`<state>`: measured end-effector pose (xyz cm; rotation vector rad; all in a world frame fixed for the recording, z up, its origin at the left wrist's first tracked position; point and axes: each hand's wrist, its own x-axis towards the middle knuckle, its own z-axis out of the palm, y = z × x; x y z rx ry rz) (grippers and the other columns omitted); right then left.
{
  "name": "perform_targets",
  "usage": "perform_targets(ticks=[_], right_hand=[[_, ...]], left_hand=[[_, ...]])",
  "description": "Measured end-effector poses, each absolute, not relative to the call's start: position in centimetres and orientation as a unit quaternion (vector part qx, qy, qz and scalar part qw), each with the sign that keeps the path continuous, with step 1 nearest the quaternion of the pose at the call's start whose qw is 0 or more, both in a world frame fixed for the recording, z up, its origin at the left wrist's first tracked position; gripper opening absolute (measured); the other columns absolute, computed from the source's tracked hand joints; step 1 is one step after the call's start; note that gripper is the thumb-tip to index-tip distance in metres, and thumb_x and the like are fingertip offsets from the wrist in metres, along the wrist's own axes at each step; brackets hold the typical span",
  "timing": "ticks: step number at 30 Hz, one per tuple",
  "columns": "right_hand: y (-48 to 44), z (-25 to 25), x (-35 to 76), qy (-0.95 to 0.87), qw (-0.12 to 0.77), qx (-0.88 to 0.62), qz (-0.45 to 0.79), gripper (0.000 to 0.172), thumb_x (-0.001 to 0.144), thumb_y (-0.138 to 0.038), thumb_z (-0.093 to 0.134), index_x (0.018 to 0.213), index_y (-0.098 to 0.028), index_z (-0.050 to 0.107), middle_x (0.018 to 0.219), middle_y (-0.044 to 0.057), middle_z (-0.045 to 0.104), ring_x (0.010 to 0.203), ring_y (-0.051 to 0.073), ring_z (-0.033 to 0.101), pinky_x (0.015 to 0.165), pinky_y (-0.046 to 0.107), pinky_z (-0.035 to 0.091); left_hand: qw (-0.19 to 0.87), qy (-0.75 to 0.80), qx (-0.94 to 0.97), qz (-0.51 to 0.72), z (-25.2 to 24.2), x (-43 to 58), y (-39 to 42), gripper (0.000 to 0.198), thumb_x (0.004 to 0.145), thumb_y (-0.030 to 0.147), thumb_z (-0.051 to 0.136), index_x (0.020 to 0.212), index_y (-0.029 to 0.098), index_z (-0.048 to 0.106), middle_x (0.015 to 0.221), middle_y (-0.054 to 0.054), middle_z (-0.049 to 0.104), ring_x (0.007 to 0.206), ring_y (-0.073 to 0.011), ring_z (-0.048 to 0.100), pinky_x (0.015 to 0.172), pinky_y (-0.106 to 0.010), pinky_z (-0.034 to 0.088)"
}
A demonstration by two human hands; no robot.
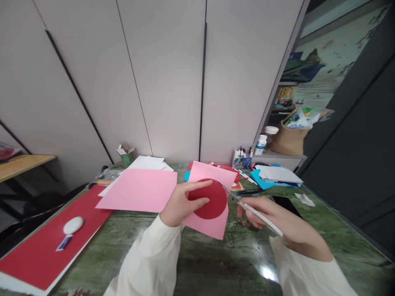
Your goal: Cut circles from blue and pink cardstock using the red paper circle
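Note:
Between thumb and fingers, my left hand (182, 201) pinches a red paper circle (212, 203) flat against a smaller pink paper sheet (212, 229). Both are held up above the green tabletop. Scissors (263, 220) with a white handle are gripped in my right hand (262, 207). Their blades reach the pink sheet along the upper right edge of the circle. Whether the blades are parted I cannot tell. Some of my right fingers are hidden behind the handle.
A large pink sheet (145, 189) and a red board (40, 255) with a white oval object (73, 225) lie to the left. At the back right stand a pen holder (242, 160) and blue and white papers (277, 174). A black phone (285, 204) lies beyond my right forearm.

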<state>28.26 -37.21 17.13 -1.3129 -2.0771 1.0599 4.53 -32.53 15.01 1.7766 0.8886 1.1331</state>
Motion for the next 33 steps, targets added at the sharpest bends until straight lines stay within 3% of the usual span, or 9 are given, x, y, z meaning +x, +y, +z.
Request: perform_targets(ticks=[6,21,33], right_hand=[[-37.2,17.2,28.3,-0.754,0.244,-0.476,0.381,0.042,0.084,-0.052,0.040,0.074,-0.017,0.060,0.052,-0.002,0.041,0.050,0.011,0.038,0.053,0.024,0.037],[-37.0,17.0,29.0,-0.772,0.201,-0.465,0.383,0.040,0.088,-0.048,0.037,0.078,-0.016,0.059,0.055,-0.003,0.041,0.051,0.010,0.036,0.048,0.024,0.025],[-36.7,16.9,29.4,-0.779,0.174,-0.457,0.394,0.039,0.090,-0.043,0.035,0.078,-0.014,0.058,0.054,-0.004,0.038,0.051,0.010,0.035,0.049,0.024,0.025]], left_hand=[[0.416,0.346,0.709,0.452,14.9,4.5,-32.5,0.037,0.069,0.018,0.064,0.106,0.025,0.063,0.112,-0.005,0.063,0.099,-0.0214,0.059,0.082,-0.035,0.051],[0.406,0.343,0.728,0.432,14.9,4.2,-32.4,0.038,0.070,0.019,0.063,0.108,0.024,0.062,0.113,-0.006,0.062,0.101,-0.0220,0.058,0.083,-0.036,0.050],[0.424,0.330,0.736,0.412,14.6,3.8,-31.9,0.040,0.070,0.017,0.064,0.109,0.027,0.061,0.113,-0.003,0.062,0.100,-0.0200,0.058,0.083,-0.033,0.050]])
